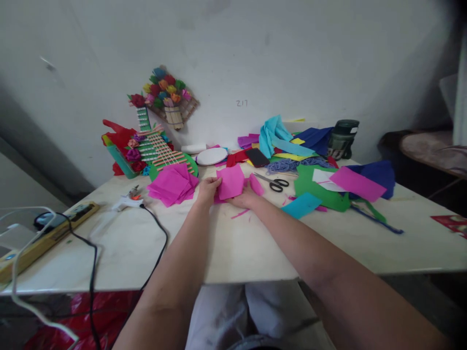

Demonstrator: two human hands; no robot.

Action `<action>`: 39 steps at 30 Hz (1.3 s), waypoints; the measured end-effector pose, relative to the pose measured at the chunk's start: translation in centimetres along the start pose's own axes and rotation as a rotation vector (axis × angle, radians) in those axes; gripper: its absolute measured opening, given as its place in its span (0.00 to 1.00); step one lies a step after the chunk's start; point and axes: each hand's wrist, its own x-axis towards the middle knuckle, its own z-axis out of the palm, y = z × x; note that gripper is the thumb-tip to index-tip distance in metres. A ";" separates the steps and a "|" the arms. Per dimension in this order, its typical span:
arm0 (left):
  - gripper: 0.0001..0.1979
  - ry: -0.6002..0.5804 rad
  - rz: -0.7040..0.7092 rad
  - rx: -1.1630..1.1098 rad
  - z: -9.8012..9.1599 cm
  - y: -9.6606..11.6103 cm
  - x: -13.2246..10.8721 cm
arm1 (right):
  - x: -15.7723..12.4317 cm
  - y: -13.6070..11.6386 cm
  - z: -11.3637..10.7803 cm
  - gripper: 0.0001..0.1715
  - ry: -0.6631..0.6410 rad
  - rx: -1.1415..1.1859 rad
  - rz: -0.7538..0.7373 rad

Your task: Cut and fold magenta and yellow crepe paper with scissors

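Note:
My left hand (207, 189) pinches the left edge of a pink paper square (230, 182) and lifts it off the white table (233, 243). My right hand (243, 199) lies under and behind that square, fingers curled on more pink paper (256, 184) on the table. A stack of pink squares (172, 184) sits just left of my left hand. Black-handled scissors (274, 182) lie to the right of my hands.
A glue gun (126, 201) with a black cord (160, 243) lies at left, beside a wooden power strip (47, 238). Paper-flower crafts (156, 141) lean on the wall. Coloured paper sheets (328, 187), a phone (257, 157), a white plate (211, 156) and a dark jar (343, 138) crowd the far right.

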 end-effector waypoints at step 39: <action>0.08 0.260 0.044 1.109 -0.5 -0.5 1.1 | 0.7 6.8 -1.2 0.32 -0.040 -0.180 0.253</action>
